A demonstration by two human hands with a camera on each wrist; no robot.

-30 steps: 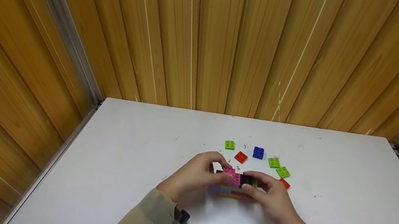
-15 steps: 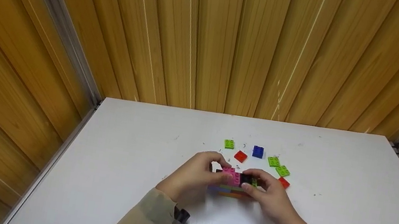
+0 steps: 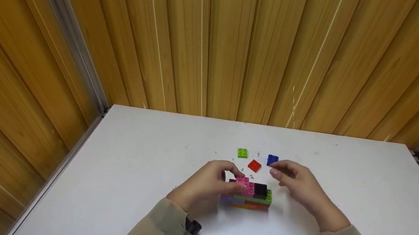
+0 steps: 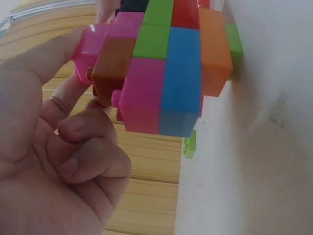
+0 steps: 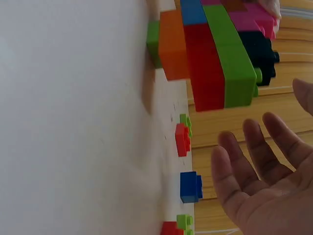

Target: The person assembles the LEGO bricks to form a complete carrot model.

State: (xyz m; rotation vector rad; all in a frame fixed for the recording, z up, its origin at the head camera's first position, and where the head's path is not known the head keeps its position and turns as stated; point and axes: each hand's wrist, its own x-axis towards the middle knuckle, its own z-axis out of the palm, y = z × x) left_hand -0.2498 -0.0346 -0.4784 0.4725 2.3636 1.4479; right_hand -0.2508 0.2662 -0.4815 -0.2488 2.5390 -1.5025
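At lower centre of frame, left hand pinches pink brick atop stack; right hand spread near blue brick; likely mid-build; next move presumably calls for fingertip pinch.

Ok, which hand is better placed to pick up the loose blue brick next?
Probably the right hand: it holds nothing and is close to the loose blue brick. The left hand is further off and busy gripping the pink brick on top of the stack.
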